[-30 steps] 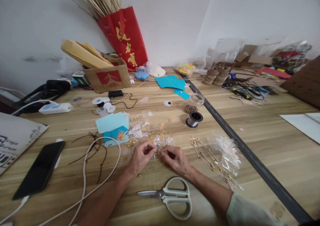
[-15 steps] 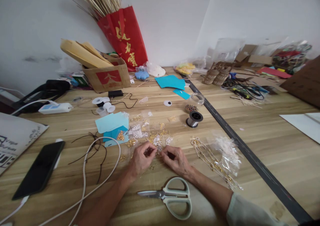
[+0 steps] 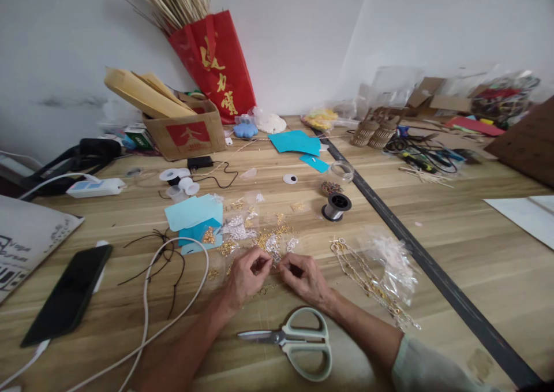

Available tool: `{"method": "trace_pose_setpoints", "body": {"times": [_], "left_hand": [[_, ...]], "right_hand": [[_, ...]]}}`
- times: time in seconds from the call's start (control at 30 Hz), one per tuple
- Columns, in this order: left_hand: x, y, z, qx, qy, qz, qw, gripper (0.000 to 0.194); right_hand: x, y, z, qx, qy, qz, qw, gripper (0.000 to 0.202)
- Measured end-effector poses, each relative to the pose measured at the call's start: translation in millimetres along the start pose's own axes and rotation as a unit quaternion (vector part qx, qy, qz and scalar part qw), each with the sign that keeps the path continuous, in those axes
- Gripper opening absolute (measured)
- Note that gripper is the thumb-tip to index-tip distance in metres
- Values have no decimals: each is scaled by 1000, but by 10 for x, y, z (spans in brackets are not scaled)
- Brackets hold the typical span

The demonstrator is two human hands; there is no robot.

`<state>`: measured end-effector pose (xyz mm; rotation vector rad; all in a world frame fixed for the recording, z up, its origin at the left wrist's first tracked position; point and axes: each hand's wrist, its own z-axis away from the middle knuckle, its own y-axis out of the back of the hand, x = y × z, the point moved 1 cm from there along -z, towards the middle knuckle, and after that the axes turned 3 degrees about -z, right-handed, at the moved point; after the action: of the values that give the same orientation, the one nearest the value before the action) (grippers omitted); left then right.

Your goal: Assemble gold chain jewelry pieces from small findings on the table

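Observation:
My left hand (image 3: 248, 275) and my right hand (image 3: 305, 277) face each other with their fingertips nearly meeting, thumb and forefinger pinched on each. Whatever sits between those fingertips is too small to name. Just beyond them lies a spread of gold and silver beads and findings (image 3: 272, 241). A thin gold chain (image 3: 267, 290) lies on the wood below the hands, partly hidden by my left hand. Scissors (image 3: 298, 340) with pale green handles rest nearer to me, blades pointing left. Gold and silver chains (image 3: 363, 279) lie to the right of my right hand.
A wire spool (image 3: 336, 206) stands beyond my right hand. Clear plastic bags (image 3: 392, 265) lie at the right. Blue cards (image 3: 194, 213), a white cable (image 3: 146, 299) and a phone (image 3: 67, 294) are on the left. A dark strip (image 3: 415, 247) crosses the table (image 3: 433, 334).
My left hand has shifted very slightly to the right, its fingertips closer to those of my right hand. The rest looks the same.

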<state>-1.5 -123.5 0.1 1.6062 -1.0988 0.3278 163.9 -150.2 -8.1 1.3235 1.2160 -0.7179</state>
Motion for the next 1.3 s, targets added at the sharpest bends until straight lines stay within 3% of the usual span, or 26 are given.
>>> {"method": "trace_pose_setpoints", "body": {"times": [0.8, 1.0, 1.3], "left_hand": [[-55, -78, 59, -17, -93, -7, 995, 15], [-75, -78, 51, 8, -99, 8, 995, 12], [-76, -69, 48, -7, -94, 10, 995, 13]], "right_hand": [[30, -7, -10, -3, -11, 2, 1000, 25], [69, -11, -12, -8, -31, -30, 999, 26], [132, -17, -13, -9, -12, -57, 998, 37]]}}
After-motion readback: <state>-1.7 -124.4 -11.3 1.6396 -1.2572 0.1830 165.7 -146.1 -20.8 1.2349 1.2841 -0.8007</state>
